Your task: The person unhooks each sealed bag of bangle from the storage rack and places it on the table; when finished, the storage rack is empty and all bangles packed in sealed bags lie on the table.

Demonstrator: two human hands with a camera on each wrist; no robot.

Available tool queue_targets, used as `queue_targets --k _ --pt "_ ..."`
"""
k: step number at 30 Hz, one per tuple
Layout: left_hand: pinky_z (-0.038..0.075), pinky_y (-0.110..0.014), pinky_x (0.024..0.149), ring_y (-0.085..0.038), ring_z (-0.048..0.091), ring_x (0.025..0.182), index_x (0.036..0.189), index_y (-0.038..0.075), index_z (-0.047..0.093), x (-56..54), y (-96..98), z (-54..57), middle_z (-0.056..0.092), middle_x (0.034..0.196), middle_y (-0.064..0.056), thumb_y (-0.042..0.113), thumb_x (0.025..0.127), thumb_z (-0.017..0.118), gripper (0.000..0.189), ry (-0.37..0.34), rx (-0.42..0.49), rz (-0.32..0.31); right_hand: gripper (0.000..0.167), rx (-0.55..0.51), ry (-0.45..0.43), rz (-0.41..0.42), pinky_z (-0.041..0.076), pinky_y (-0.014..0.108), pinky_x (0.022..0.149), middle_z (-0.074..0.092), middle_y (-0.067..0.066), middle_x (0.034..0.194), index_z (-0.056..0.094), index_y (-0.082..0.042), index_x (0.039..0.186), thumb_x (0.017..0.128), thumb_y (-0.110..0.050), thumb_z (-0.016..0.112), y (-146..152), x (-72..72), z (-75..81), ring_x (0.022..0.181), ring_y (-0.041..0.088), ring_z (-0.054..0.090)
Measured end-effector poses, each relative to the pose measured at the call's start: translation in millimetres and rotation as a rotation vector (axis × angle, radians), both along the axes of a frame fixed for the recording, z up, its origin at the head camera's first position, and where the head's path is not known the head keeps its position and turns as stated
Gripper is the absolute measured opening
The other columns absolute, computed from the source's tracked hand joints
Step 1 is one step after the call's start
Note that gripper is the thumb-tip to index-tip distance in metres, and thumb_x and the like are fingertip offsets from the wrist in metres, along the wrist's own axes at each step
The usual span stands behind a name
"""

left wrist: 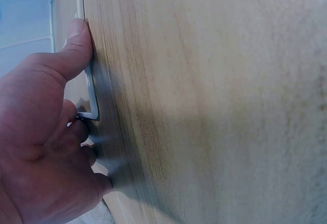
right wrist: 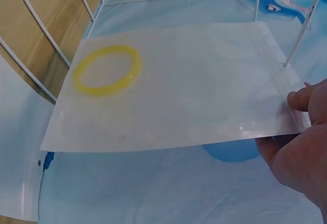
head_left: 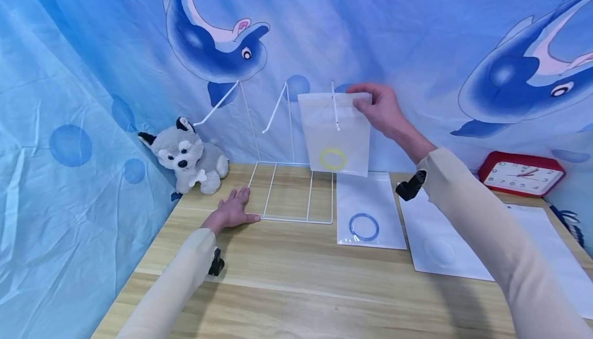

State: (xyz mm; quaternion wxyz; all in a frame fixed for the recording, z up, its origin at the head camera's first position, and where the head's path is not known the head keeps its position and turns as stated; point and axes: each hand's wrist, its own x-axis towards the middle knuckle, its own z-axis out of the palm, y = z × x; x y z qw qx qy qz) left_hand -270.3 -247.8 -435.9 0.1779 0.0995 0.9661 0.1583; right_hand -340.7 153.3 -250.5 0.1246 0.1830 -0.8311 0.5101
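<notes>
A white zip bag with a yellow ring showing through hangs on the right-hand hook of a white wire rack. My right hand pinches the bag's top right corner between thumb and fingers; in the right wrist view the hook's wire comes out near the bag's zip edge. At the rack's front left corner, my left hand rests with fingers spread. Its thumb lies against the front wire in the left wrist view, where the other fingertips are partly hidden.
Two more hooks stand bare to the left. A bag with a blue ring lies right of the rack, beside other white bags. A plush husky sits at the left, a red clock at the right. Dolphin-print cloth hangs behind.
</notes>
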Motion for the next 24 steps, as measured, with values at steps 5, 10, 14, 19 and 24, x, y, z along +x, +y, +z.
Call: queue_targets --k 5,10,14,19,24 --pt "0.005 -0.070 0.112 -0.049 0.001 0.147 0.156 -0.009 0.009 2.8 0.4 2.6 0.007 0.162 -0.028 0.044 0.094 0.067 0.100 0.003 0.008 0.002 0.029 -0.004 0.033 0.065 0.052 0.021 0.066 0.062 0.013 0.129 0.066 -0.003 0.128 0.102 -0.008 0.056 2.7 15.2 -0.8 0.075 0.019 0.062" --pt "0.005 -0.070 0.112 -0.049 0.001 0.147 0.156 -0.009 0.009 1.4 -0.4 0.9 0.007 0.162 -0.028 0.043 0.094 0.067 0.099 0.003 0.012 0.003 0.028 -0.030 0.053 0.138 0.053 0.022 0.067 0.064 0.018 0.122 0.066 0.001 0.127 0.101 -0.005 0.057 6.9 29.3 -3.2 0.075 0.019 0.066" --pt "0.004 -0.070 0.112 -0.048 0.000 0.147 0.156 -0.009 0.009 1.3 -1.0 1.1 0.007 0.162 -0.028 0.044 0.094 0.067 0.100 0.004 0.011 0.002 0.027 -0.016 0.066 0.166 0.054 0.021 0.070 0.064 0.016 0.120 0.065 0.001 0.126 0.101 -0.004 0.059 9.7 40.8 -4.2 0.075 0.018 0.066" --pt "0.002 -0.069 0.112 -0.048 -0.001 0.147 0.156 -0.009 0.008 1.8 -1.7 1.6 0.006 0.162 -0.027 0.047 0.093 0.067 0.102 -0.007 0.019 0.005 0.028 -0.003 0.057 0.159 0.055 0.022 0.074 0.064 0.015 0.120 0.065 0.000 0.127 0.100 -0.005 0.060 11.3 55.5 -4.0 0.075 0.019 0.066" --pt "0.003 -0.069 0.112 -0.048 0.000 0.147 0.156 -0.008 0.009 1.0 -1.5 0.8 0.006 0.163 -0.026 0.046 0.094 0.067 0.101 -0.003 0.022 0.006 0.029 -0.015 0.029 0.140 0.056 0.023 0.073 0.066 0.017 0.118 0.066 -0.002 0.128 0.100 -0.007 0.061 12.6 67.5 -3.7 0.075 0.021 0.066"
